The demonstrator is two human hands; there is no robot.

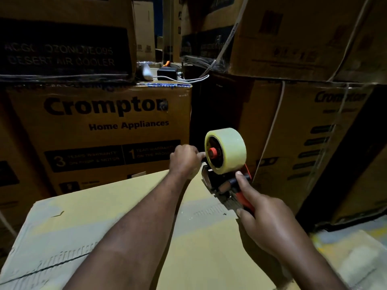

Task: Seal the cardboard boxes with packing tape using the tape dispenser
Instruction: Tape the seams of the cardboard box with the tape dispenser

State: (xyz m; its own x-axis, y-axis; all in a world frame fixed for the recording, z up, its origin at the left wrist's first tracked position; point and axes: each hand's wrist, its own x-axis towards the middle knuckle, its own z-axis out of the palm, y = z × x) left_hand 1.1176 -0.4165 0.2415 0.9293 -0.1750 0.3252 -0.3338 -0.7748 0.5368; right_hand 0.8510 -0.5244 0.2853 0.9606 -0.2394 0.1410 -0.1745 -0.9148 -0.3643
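A plain cardboard box (88, 222) lies in front of me, its top seam running left to right with torn old tape along it. My right hand (268, 222) grips the red handle of a tape dispenser (226, 185), which sits over the box's far right edge. A roll of clear yellowish tape (228, 149) is mounted on it. My left hand (185, 162) reaches across and pinches something at the dispenser's front, next to the roll; the exact thing between the fingers is hidden.
Printed Crompton cartons are stacked close behind (100, 130) and to the right (314, 132), wrapped with straps. A dark gap (209, 114) runs between the stacks. Small items and a white cable (188, 79) lie on the left carton's top.
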